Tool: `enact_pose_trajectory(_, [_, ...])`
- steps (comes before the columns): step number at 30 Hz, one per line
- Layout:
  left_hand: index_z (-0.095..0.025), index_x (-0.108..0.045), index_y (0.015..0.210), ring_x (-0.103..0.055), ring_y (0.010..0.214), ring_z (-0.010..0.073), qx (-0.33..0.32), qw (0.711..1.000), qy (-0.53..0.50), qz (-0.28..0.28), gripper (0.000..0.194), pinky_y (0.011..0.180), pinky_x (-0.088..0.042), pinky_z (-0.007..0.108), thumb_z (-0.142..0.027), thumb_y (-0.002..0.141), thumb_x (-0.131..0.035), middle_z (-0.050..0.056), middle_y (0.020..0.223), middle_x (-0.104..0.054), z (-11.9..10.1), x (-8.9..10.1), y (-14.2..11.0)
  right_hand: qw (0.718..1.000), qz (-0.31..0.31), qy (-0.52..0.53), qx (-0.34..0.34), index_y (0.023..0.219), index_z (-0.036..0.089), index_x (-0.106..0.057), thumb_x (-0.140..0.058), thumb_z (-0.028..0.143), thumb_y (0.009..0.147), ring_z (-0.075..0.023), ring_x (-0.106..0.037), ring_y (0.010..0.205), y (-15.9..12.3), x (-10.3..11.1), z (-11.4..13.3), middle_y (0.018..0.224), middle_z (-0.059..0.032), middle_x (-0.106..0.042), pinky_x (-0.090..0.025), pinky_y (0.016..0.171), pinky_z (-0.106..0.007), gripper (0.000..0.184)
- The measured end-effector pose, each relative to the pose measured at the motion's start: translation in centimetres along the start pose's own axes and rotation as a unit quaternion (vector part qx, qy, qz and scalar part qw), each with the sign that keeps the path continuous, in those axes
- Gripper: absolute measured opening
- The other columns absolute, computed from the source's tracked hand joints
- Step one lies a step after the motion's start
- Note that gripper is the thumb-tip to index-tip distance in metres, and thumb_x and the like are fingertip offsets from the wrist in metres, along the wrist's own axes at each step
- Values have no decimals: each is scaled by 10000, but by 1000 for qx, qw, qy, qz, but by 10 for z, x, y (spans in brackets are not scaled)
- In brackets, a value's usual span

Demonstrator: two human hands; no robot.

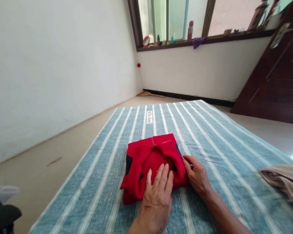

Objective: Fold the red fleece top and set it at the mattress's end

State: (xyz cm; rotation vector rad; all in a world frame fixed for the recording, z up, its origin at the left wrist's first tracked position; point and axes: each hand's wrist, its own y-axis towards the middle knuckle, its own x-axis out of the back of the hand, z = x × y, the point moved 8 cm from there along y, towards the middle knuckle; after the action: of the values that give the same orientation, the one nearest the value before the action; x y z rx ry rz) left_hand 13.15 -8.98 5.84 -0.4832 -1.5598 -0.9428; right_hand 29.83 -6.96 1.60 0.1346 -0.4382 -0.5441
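A red zip-neck jacket with dark patches at its sides lies folded into a compact bundle, its collar facing up. My left hand rests flat on the inside of the collar, fingers stretched out. At the bundle's right edge, my right hand has its thumb and fingers pinched on the jacket's side. Beneath everything is a blue-green cloth with white stripes, spread over the table.
A folded brown cloth lies at the table's right edge. Beyond are a window sill with bottles, a dark red door and a broom on the floor. Dark items stand at lower left.
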Motion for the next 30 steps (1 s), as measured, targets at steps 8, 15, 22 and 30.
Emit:
enact_pose_trajectory(8, [-239,-427,1386,-275,1375,327,79,958,-272,37,671,1129,-56,597,-57,748,-525,102,1484,-324,8,0,-1,1000,1,-3,-3,958,197,-649,-488,457,845,-216,-632,841,-2,1,3,934,-70,-678,-491,758,-327,326])
enact_pose_trajectory(15, [-242,-465,1363,-252,1374,353,125,925,-359,20,678,1133,-36,598,-64,719,-584,95,1474,-331,9,-2,-6,1000,6,10,-25,967,190,-651,-508,492,825,-222,-643,842,-3,0,-3,956,-78,-687,-496,775,-333,363])
enact_pose_trajectory(22, [-200,-512,1326,-288,1370,318,128,922,-365,10,556,1138,-91,576,-72,787,-467,102,1450,-379,7,-4,-10,999,18,14,-45,983,178,-654,-512,537,807,-233,-644,850,-3,0,-7,973,-89,-684,-498,781,-351,425])
enact_pose_trajectory(30, [-238,-717,940,-540,1178,340,303,750,-583,-82,204,1064,-338,532,-281,757,-639,143,1166,-656,17,-16,-63,999,17,5,-50,965,198,-659,-511,523,815,-233,-643,843,-5,1,-5,974,-75,-689,-492,779,-349,387])
